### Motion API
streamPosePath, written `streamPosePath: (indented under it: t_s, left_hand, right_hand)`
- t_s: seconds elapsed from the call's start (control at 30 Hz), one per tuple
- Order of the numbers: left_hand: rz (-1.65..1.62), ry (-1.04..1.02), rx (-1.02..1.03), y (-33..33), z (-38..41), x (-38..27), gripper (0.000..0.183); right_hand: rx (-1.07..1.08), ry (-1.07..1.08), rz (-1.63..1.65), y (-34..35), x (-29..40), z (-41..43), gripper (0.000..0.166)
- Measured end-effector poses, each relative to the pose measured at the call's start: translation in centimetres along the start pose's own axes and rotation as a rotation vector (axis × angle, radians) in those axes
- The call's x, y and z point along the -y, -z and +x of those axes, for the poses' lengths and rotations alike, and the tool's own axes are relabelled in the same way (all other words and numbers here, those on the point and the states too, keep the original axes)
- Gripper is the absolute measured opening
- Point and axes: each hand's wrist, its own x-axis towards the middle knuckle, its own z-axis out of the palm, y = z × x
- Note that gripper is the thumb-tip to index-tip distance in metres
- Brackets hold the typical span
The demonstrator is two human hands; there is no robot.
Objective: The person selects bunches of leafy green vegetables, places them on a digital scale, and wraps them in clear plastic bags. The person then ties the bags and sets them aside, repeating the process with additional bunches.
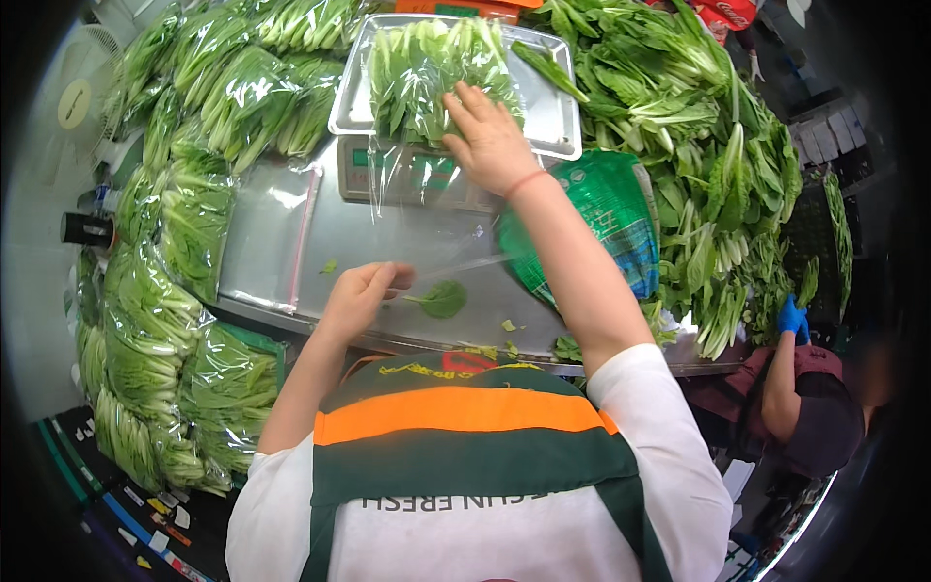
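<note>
A clear plastic bag of leafy greens (pixel 425 80) lies on the metal tray (pixel 556 134) of a weighing scale (pixel 356 178). The bag's empty mouth end hangs over the scale's front. My right hand (pixel 491 138) rests on the bag's lower right part with its fingers spread. Over the steel tabletop (pixel 378 236), my left hand (pixel 367 295) has thumb and fingers pinched together. From its fingertips a thin, blurred clear plastic strip (pixel 465 263) runs to the right. Just right of that hand is a loose green leaf (pixel 442 300).
Flat clear bags (pixel 265 233) lie at left beside stacked bagged greens (pixel 153 327). A green printed bag (pixel 604 211) and heaped loose greens (pixel 698 145) occupy the right. A co-worker's blue-gloved hand (pixel 790 316) is at the far right. A fan (pixel 76 102) stands far left.
</note>
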Motion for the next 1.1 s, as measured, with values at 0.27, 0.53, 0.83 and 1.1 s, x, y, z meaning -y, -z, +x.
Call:
streamPosePath:
  t_s: [0.27,0.53,0.83,1.1]
  left_hand:
    - [-0.079,-0.104,-0.044,-0.5,-1.1,-0.1,0.039]
    - [-0.166,-0.076,-0.072,-0.4,-0.4,-0.3,0.038]
    - [-0.128,-0.062,0.182,4.0,-2.0,-0.8,0.037]
    - [1.076,-1.071,-0.523,7.2,8.6,-5.7,0.08]
  right_hand:
    - [0.292,0.035,0.663,6.0,9.6,-5.2,0.009]
    - [0.305,0.146,0.501,5.8,11.5,-6.2,0.008]
    - [1.436,-0.765,-0.11,27.5,0.9,-22.6,0.015]
    - [0.326,-0.247,-0.092,15.4,-3.4,-8.3,0.043]
